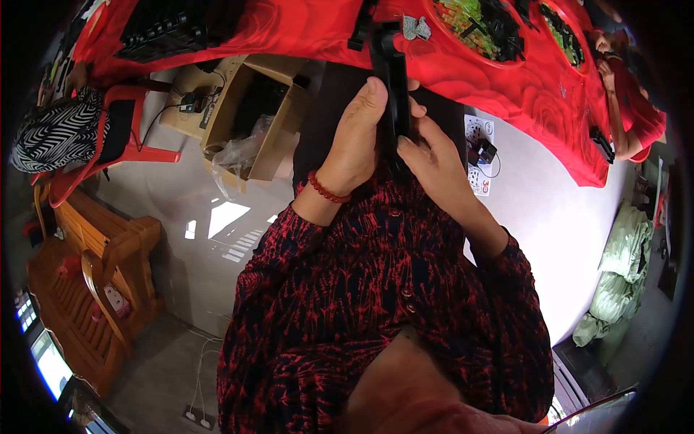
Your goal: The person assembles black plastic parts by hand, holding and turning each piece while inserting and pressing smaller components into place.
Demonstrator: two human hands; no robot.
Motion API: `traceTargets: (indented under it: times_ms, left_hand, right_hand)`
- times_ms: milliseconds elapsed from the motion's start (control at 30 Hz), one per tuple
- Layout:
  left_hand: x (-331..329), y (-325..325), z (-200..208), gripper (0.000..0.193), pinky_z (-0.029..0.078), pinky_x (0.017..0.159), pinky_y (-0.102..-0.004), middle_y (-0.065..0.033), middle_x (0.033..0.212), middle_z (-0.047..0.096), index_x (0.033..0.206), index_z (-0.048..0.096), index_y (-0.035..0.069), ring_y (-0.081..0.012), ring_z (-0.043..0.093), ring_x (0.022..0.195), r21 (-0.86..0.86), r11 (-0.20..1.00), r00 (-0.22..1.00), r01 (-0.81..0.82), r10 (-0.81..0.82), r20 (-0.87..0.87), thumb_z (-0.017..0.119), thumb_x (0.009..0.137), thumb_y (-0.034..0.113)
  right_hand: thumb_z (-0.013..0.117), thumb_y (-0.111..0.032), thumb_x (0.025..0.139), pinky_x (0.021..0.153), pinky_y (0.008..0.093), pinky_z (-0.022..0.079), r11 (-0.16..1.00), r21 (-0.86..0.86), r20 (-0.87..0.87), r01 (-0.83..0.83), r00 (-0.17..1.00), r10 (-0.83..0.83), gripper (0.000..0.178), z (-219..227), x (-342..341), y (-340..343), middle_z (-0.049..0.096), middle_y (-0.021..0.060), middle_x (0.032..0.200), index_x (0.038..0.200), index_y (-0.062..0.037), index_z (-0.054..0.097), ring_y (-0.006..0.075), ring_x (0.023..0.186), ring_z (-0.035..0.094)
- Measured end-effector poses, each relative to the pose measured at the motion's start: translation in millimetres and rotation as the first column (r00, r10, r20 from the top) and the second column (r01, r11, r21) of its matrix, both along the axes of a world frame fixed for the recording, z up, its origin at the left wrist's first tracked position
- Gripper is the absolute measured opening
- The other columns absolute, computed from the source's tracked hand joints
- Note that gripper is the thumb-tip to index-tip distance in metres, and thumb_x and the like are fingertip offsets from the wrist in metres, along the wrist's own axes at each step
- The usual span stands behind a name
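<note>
Upright before my chest is a long black plastic part [395, 79] with a hooked upper end. My left hand [358, 130] is closed round its left side, the thumb pointing up along it. My right hand [439, 159] grips its lower right side, thumb pressed on the near face and fingers partly behind it. The lower end is lost against my dark patterned clothing. Just past the hooked end, a small grey piece [416, 27] rests on the red-covered table [499, 90]. Another black part [363, 25] lies to the left of that end.
Round trays [499, 64] of small green, orange and black pieces stand on the table, near black crates [163, 32]. An opened cardboard box [278, 141] sits below at left, beside a red chair [144, 155] and wooden bench [108, 239]. Another person's arm [613, 101] is at right.
</note>
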State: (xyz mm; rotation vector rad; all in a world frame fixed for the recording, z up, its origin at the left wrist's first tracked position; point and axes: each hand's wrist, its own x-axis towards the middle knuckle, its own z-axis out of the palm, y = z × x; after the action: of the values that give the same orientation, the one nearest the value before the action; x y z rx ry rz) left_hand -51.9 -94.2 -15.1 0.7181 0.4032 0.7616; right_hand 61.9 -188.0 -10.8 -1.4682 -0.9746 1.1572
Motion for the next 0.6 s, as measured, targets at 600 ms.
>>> traceTargets:
  times_ms: [600]
  left_hand:
    - [0.9,4.8,-4.8,0.054,0.053,0.082,-0.0307,-0.0087,0.089,0.068,0.123,0.054,0.000,-0.0176,0.065,0.084,-0.296,0.955,0.993,0.003,0.032,0.112,0.044,0.102,0.050]
  right_hand:
    - [0.067,-0.001,0.080,0.090,0.0364,0.033,0.846,0.496,0.816,-0.196,0.439,-0.377,0.045,12.6,-1.2,3.3,0.072,-0.0041,0.102,0.125,-0.0039,0.061,0.0113,0.090,0.061]
